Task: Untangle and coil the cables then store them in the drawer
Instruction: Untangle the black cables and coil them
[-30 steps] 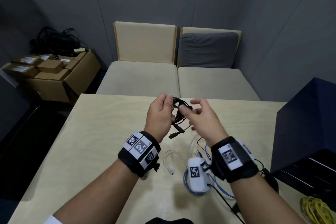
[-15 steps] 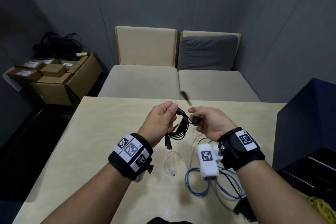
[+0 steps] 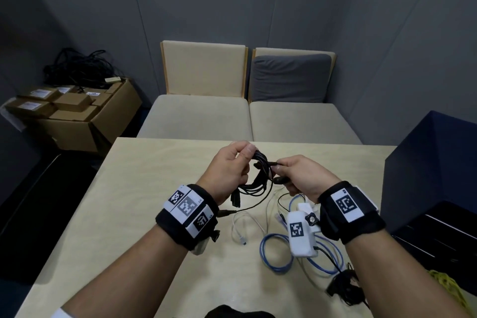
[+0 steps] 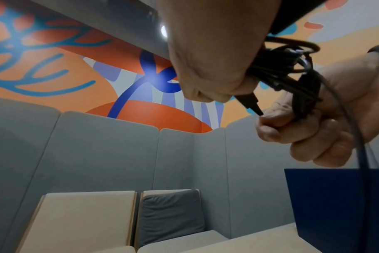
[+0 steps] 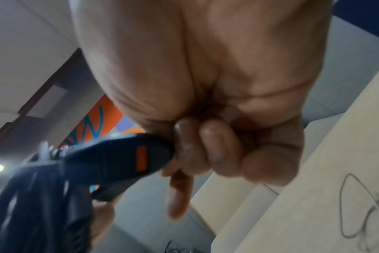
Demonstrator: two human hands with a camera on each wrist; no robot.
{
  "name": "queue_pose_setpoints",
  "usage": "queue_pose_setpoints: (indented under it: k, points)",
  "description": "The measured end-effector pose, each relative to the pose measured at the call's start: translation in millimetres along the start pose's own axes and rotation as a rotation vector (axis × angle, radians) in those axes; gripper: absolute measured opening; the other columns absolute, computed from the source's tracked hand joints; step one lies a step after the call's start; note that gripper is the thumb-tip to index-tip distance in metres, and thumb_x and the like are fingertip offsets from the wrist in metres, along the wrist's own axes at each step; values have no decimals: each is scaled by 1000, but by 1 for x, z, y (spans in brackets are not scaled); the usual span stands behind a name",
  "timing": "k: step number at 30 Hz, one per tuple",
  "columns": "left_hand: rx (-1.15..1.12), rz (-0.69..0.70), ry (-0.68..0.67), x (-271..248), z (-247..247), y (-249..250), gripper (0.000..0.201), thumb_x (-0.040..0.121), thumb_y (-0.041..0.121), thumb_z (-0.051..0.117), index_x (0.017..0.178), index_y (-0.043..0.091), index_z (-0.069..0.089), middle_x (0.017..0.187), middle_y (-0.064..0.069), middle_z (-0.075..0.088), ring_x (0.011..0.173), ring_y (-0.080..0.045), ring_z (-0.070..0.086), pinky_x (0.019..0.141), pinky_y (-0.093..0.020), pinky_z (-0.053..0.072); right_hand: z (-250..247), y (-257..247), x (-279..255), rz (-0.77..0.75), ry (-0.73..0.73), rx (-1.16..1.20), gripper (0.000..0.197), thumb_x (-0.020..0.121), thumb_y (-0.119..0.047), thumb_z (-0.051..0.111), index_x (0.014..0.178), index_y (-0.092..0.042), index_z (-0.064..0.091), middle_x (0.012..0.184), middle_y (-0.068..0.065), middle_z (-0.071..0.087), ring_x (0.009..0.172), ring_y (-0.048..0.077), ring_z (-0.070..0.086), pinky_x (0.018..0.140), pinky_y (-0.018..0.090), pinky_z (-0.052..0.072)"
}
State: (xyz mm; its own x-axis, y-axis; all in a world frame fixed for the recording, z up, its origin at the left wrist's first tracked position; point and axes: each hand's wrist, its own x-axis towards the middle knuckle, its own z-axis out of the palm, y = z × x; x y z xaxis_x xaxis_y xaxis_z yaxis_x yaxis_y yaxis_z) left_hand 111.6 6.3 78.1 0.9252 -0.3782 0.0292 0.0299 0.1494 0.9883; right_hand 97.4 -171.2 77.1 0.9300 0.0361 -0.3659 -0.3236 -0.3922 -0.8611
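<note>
A black cable (image 3: 259, 175) hangs in a small coil above the light wooden table (image 3: 144, 188). My left hand (image 3: 232, 166) pinches the top of the coil (image 4: 279, 71). My right hand (image 3: 299, 173) grips the cable's end and a black plug (image 5: 119, 159) with an orange mark beside the coil. One loose black strand trails down to the table. A white cable (image 3: 240, 227), a blue cable (image 3: 278, 255) and a black bundle (image 3: 343, 289) lie on the table below my right wrist. The dark blue drawer unit (image 3: 433, 168) stands at the right.
Two beige seats (image 3: 247, 121) sit behind the table's far edge. Cardboard boxes (image 3: 74, 111) with black cables on top stand on the floor at the left. A yellow cable (image 3: 449, 289) lies at the table's right front, by the drawer unit.
My right hand has turned and closed on the cable's end beside the coil. The free plug that swung up above the hands has come down. Both hands sit slightly lower.
</note>
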Motion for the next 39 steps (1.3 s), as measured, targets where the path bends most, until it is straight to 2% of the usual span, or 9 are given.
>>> queue_pose_setpoints:
  k: [8,11,16,20,24,27,31,34,39]
  points:
    - [-214,-136,-162,-2,8,5,24,101,18,38,88,4,52,70,-1,55,47,-4,31,40,-12,23,-20,-3,-16,-125,-275,173,20,100,-3,41,108,6,57,59,-13,61,52,-1,52,54,23,30]
    - [-233,-175,-218,-2,22,5,24,100,19,38,85,5,51,60,1,53,45,-4,33,39,-11,27,-26,-4,-20,-140,-340,37,23,100,-5,44,112,5,62,66,-7,62,52,-1,51,52,18,35]
    - [-132,-81,-187,5,40,4,33,101,21,35,100,1,60,72,1,64,45,-5,34,40,-14,21,-37,5,-14,-147,-235,308,12,91,2,55,95,-8,51,67,8,53,46,8,46,44,21,36]
    - [-124,-68,-149,10,61,6,35,102,21,34,94,-2,58,67,-3,63,39,-4,33,38,-11,27,-51,12,-12,-85,-227,450,19,72,-6,62,77,-16,47,69,12,49,47,15,40,42,23,38]
    - [-220,-82,-87,19,78,4,30,103,19,35,82,4,52,62,-4,57,43,-7,43,36,-12,26,-66,18,-13,-73,-321,564,16,76,-11,61,90,-15,53,82,18,60,55,21,52,47,25,45]
    - [-56,-54,53,27,80,-3,29,102,20,40,80,6,52,62,-6,47,45,-7,43,39,-15,28,-80,19,-15,-159,-135,585,19,76,-22,64,93,-15,58,88,6,62,66,18,55,59,27,45]
    - [124,-21,227,34,80,-12,33,100,22,48,71,9,55,53,2,46,45,-9,42,44,-21,32,-86,3,-22,-534,30,-51,22,69,-13,82,81,-25,68,77,-13,56,66,3,50,66,17,41]
    - [146,-62,271,37,85,-11,35,99,22,50,66,12,57,46,8,50,40,-7,41,39,-20,35,-59,-5,-21,-715,90,-543,24,69,-22,83,89,-22,68,81,-11,48,77,8,49,73,24,42]
    - [188,-45,354,40,80,-13,24,96,21,54,75,12,61,61,-2,54,49,-10,46,48,-22,36,-52,-1,-11,-882,161,-529,12,83,-25,65,93,-20,68,75,-19,46,72,1,44,69,27,43]
